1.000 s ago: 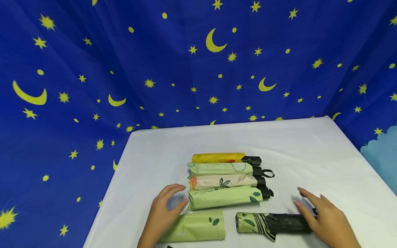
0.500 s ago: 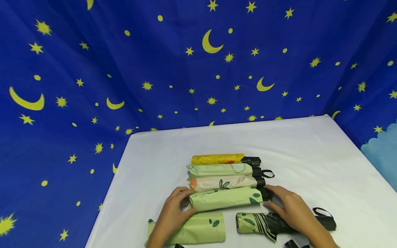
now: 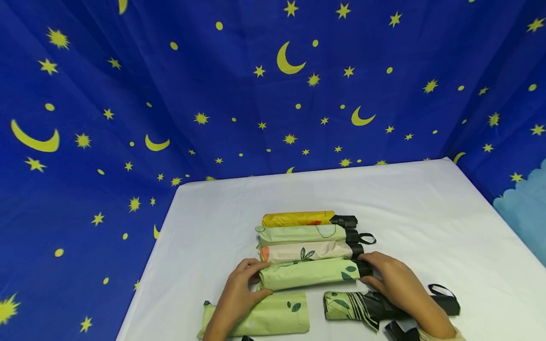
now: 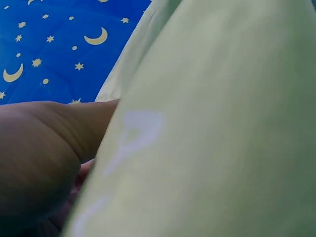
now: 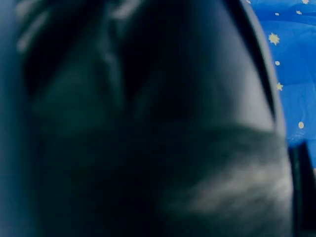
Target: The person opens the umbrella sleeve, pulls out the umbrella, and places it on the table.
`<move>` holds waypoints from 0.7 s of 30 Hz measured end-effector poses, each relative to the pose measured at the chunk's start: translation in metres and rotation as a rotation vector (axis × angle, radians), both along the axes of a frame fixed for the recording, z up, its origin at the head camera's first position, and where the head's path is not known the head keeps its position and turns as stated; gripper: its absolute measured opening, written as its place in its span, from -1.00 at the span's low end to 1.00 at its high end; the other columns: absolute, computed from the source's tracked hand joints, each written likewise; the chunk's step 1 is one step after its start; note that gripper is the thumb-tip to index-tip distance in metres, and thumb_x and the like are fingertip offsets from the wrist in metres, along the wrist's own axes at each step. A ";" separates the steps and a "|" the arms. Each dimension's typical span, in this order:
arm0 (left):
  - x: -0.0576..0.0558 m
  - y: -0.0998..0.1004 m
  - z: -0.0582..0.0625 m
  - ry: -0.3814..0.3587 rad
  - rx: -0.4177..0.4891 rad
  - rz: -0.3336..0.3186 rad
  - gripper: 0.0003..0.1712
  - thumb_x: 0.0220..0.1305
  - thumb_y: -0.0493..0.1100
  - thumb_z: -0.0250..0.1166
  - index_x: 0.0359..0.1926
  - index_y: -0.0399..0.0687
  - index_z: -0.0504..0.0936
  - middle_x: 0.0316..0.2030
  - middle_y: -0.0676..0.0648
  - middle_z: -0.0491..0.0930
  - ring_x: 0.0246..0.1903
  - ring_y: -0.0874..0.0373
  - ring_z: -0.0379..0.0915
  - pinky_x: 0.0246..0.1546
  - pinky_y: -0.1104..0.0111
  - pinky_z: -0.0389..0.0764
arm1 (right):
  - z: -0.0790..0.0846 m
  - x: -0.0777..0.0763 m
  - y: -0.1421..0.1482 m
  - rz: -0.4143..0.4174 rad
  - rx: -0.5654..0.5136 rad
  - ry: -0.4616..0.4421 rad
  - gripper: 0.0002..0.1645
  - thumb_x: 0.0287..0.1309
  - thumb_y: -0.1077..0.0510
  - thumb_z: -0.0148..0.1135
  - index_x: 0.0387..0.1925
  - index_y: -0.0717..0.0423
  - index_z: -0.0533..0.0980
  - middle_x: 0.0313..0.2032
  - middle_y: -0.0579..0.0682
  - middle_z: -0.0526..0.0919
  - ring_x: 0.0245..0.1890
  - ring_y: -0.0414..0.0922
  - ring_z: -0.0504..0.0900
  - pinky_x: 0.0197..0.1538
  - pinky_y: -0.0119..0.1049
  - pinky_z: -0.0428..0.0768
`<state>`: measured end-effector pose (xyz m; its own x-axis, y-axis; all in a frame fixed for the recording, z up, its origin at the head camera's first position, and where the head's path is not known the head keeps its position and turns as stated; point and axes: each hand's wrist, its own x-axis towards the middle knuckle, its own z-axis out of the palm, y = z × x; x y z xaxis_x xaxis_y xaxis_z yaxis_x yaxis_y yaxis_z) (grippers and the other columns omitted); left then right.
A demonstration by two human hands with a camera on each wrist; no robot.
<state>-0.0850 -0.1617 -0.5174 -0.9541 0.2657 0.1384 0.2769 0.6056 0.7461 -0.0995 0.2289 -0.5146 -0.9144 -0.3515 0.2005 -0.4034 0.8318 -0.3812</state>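
A folded light green umbrella (image 3: pixel 311 274) with dark leaf prints lies nearest in a row of umbrellas. My left hand (image 3: pixel 239 294) holds its left end between thumb and fingers. At the other end, my right hand (image 3: pixel 394 280) grips the black handle, which its fingers partly cover. Below my left wrist is a light green umbrella sleeve (image 3: pixel 279 315); pale green fabric (image 4: pixel 212 123) fills much of the left wrist view. Under my right forearm lies a bare umbrella (image 3: pixel 341 305), black with a green leafy end. Blurred black material (image 5: pixel 148 163) hides my fingers in the right wrist view.
Behind the held umbrella lie a cream one (image 3: pixel 324 251), a pale green one (image 3: pixel 298 233) with a wrist loop, and a yellow one (image 3: pixel 296 219). They rest on a white-covered table (image 3: pixel 213 218). A blue curtain (image 3: pixel 239 85) with stars and moons stands behind.
Both hands have come in to the ends of the nearest row umbrella, the right one moving left to its handle. The umbrellas stay in place.
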 end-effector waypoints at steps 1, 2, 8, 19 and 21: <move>0.000 0.000 0.000 -0.002 0.000 0.000 -0.28 -0.03 -0.27 0.66 0.22 0.01 0.66 0.07 -0.01 0.50 -0.12 0.19 0.56 -0.10 0.39 0.69 | 0.000 0.000 0.000 0.003 0.005 0.010 -0.42 0.02 0.04 0.61 0.09 0.13 0.66 0.02 0.08 0.72 0.03 0.12 0.69 0.05 0.13 0.64; 0.001 0.000 0.000 -0.004 -0.001 -0.001 -0.29 -0.02 -0.26 0.65 0.22 0.02 0.66 0.06 0.01 0.50 -0.13 0.21 0.55 -0.10 0.40 0.68 | -0.001 0.001 0.001 0.008 0.008 0.017 -0.42 0.02 0.03 0.61 0.08 0.13 0.67 0.03 0.10 0.72 0.04 0.13 0.69 0.05 0.14 0.64; -0.002 -0.007 0.012 -0.058 0.079 -0.030 -0.34 0.05 -0.18 0.63 0.23 0.06 0.66 0.06 0.09 0.49 -0.14 0.25 0.54 -0.10 0.36 0.69 | 0.001 0.003 0.002 0.048 0.013 0.065 -0.40 0.02 -0.01 0.60 0.09 0.13 0.68 0.12 0.22 0.66 0.12 0.21 0.63 0.07 0.19 0.62; -0.002 -0.025 0.048 -0.194 0.568 -0.166 -0.36 0.31 -0.33 0.41 0.39 -0.16 0.47 0.23 -0.24 0.51 0.08 0.04 0.52 0.00 0.24 0.64 | 0.034 0.012 0.013 0.174 -0.523 0.016 -0.41 0.18 0.37 0.44 0.24 0.00 0.58 0.10 -0.12 0.57 0.02 -0.28 0.58 -0.09 -0.49 0.59; -0.003 -0.023 0.053 -0.166 0.675 -0.220 -0.35 0.36 -0.42 0.32 0.43 -0.29 0.37 0.20 -0.34 0.48 0.09 0.03 0.53 -0.06 0.23 0.67 | 0.042 0.015 0.013 0.244 -0.672 -0.099 -0.42 0.31 0.47 0.24 0.31 0.09 0.48 0.08 -0.04 0.62 -0.02 -0.19 0.67 -0.05 -0.39 0.67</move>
